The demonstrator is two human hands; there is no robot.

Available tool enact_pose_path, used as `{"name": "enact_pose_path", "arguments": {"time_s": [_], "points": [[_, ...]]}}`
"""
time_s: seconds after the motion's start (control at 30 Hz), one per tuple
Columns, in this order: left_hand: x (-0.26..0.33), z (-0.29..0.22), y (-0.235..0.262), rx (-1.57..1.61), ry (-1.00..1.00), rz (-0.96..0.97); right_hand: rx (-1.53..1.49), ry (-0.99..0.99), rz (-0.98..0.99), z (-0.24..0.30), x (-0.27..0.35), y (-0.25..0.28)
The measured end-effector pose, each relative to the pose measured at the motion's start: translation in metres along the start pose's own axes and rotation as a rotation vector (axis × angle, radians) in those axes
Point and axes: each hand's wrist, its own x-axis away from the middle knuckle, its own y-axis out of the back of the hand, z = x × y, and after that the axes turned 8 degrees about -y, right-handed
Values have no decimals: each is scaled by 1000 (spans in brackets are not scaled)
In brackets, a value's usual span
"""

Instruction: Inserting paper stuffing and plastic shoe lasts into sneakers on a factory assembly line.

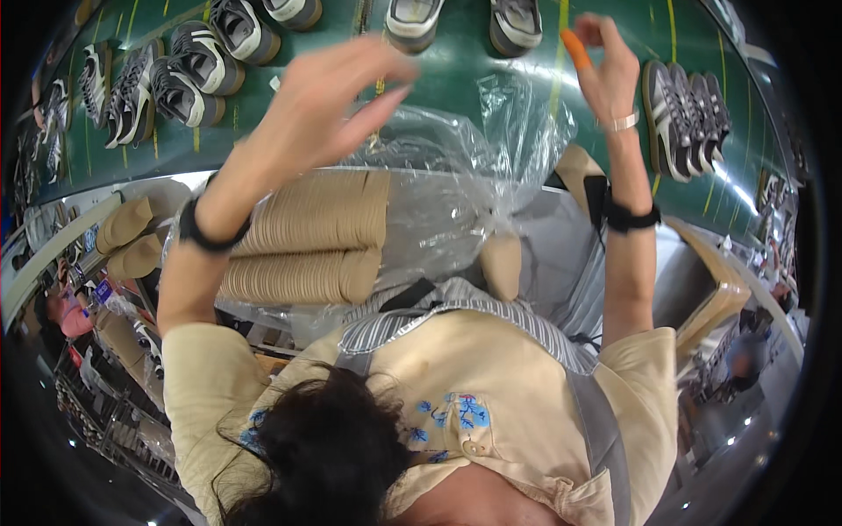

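My left hand (338,101) is blurred over the front edge of the green work surface (298,96). Its thumb stands apart from the stretched fingers, and nothing shows in it. My right hand (607,77) is raised at the right, with an orange finger cover (576,50) on one digit. Its other fingers are bent, the covered digit is apart, and I see nothing held. Between the hands, a grey-and-white shoe (414,24) and a second shoe (516,26) stand at the far edge of view. Below them spreads a clear plastic bag (447,140).
Two stacks of tan insole-shaped sheets (307,210) lie in plastic near my body. Loose tan pieces (502,267) rest to their right. Several striped shoes (197,70) line the left side, and more shoes (671,118) the right. A cardboard box (715,285) stands at lower right.
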Motion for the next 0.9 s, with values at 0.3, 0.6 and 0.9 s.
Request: {"name": "enact_pose_path", "arguments": {"time_s": [0.3, 0.6, 0.9], "points": [[156, -162, -39, -163, 253, 409, -692, -312, 715, 189, 230, -6], [180, -155, -37, -61, 290, 347, -918, -259, 674, 242, 248, -78], [172, -161, -32, 81, 361, 280, -903, -402, 588, 241, 231, -8]]}}
